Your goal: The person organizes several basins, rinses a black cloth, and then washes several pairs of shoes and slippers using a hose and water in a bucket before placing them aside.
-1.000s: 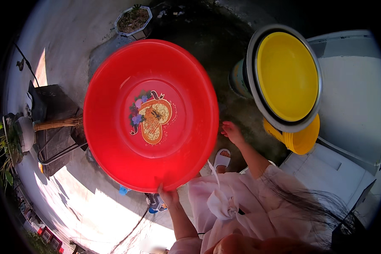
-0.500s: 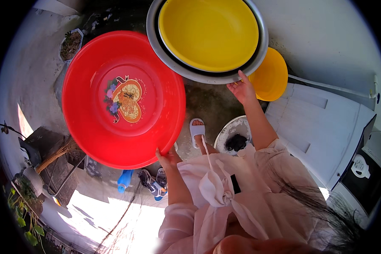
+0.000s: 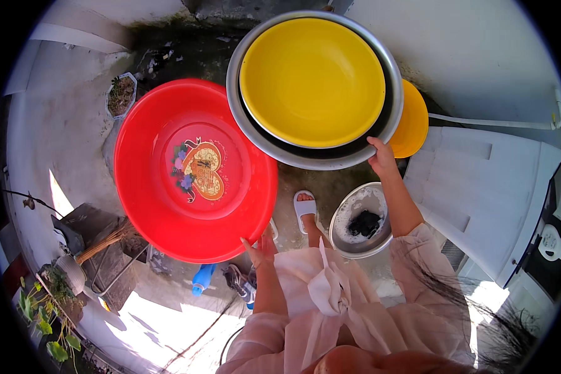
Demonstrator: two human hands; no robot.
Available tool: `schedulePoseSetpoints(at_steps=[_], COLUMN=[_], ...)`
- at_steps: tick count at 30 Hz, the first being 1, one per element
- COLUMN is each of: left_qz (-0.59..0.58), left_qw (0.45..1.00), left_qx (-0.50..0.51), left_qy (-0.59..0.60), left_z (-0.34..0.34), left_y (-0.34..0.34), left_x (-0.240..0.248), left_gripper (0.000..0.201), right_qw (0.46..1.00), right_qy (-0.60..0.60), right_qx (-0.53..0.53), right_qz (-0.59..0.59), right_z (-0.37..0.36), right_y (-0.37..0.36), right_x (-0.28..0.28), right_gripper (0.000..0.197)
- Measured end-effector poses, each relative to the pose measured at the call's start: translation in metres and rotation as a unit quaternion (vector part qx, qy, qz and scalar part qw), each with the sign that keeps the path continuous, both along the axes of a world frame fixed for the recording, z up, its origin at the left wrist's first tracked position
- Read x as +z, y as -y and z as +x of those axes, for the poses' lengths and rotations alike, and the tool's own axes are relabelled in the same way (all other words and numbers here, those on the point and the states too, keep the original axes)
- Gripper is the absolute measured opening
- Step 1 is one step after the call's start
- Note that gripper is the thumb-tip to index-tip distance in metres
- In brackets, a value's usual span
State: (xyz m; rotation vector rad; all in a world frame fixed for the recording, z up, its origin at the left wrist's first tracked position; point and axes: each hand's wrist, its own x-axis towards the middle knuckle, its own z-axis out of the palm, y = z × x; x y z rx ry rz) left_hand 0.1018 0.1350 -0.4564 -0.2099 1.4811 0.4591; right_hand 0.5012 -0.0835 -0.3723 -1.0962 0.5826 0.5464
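My left hand (image 3: 262,250) grips the near rim of a large red plastic basin (image 3: 140,187), which has a heart and flower print on its bottom. The thumb lies at the rim; the other fingers are partly hidden. On the right, my right hand (image 3: 384,158) is closed on the near rim of a wide silver metal basin (image 3: 262,143). A yellow basin (image 3: 311,81) sits nested inside the metal one. The metal basin's left edge overlaps the red basin's right edge in view. Below my right forearm stands a metal basin with suds (image 3: 341,235) and dark wet cloth (image 3: 364,223) in it.
A yellow-orange container (image 3: 414,121) stands behind the metal basin, near the white wall. To the right is a white appliance (image 3: 461,181) with a pipe (image 3: 498,121) behind it. A potted plant (image 3: 121,96), a blue bottle-like object (image 3: 203,278) and shoes (image 3: 238,283) are around the red basin.
The view has shifted, so everything sits lower in the picture. The metal basin with the yellow one has come closer to me, and its far rim now shows. Both hands keep their holds.
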Motion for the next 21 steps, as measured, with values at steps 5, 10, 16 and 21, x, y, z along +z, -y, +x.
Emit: schedulePoseSetpoints(at_steps=[5,10,16,21], left_qz=[0.216,0.208,0.051,0.221], left_qw=[0.969,0.966,0.998,0.961], left_qx=[-0.072,-0.019,0.017,-0.070], left_qy=[-0.094,-0.155,0.037,0.153], left_z=[-0.026,-0.006,0.010,-0.027], left_y=[-0.040,-0.036,-0.005,-0.019], left_x=[0.007,0.004,0.005,0.009], left_gripper=[0.049,0.064,0.048,0.053], right_qw=[0.999,0.992,0.985,0.969], right_qy=[-0.003,0.031,0.033,0.008], right_qx=[-0.013,-0.001,0.141,0.248], right_qz=[-0.043,-0.124,-0.097,-0.008], right_z=[-0.063,-0.113,-0.117,-0.132], right_y=[0.049,0.064,-0.004,-0.126], right_x=[0.047,0.111,0.135,0.082], right_gripper=[0.042,0.055,0.045,0.031])
